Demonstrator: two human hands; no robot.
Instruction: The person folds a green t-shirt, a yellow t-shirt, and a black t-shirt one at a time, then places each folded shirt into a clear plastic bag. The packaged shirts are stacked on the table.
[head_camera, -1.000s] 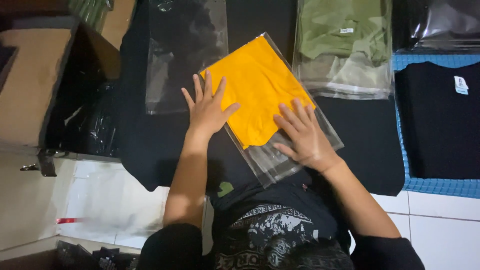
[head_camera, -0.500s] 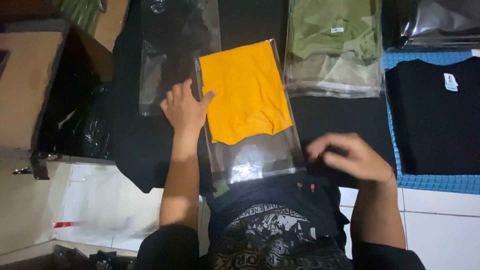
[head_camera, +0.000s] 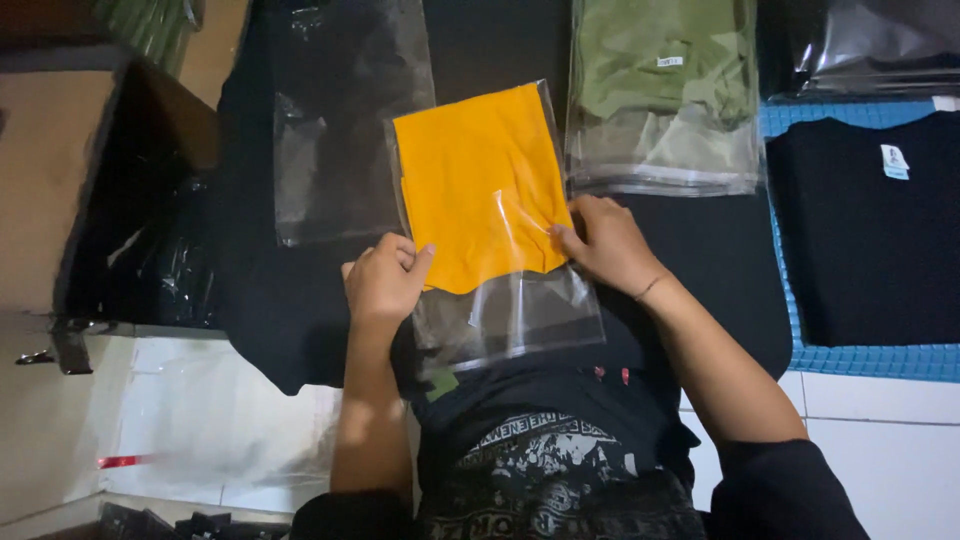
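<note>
A folded yellow shirt (head_camera: 475, 185) lies inside a clear plastic bag (head_camera: 520, 315) on a black cloth (head_camera: 300, 290) in front of me. My left hand (head_camera: 385, 280) pinches the bag's left edge near the shirt's lower corner. At the right edge, my right hand (head_camera: 605, 240) holds the bag with its fingers on the plastic. The bag's empty lower end, with a loose flap, stretches toward my body between the two hands.
An empty clear bag (head_camera: 340, 130) lies left of the yellow shirt. A bagged olive green shirt (head_camera: 665, 95) sits at the upper right. A black shirt (head_camera: 870, 230) rests on a blue mat (head_camera: 870, 358). A cardboard box (head_camera: 60, 180) stands at the left.
The bag has turned from a slant to nearly straight. My left hand slid off the shirt to the bag's left edge. My right hand dropped to the lower right, then came up to the right edge.
</note>
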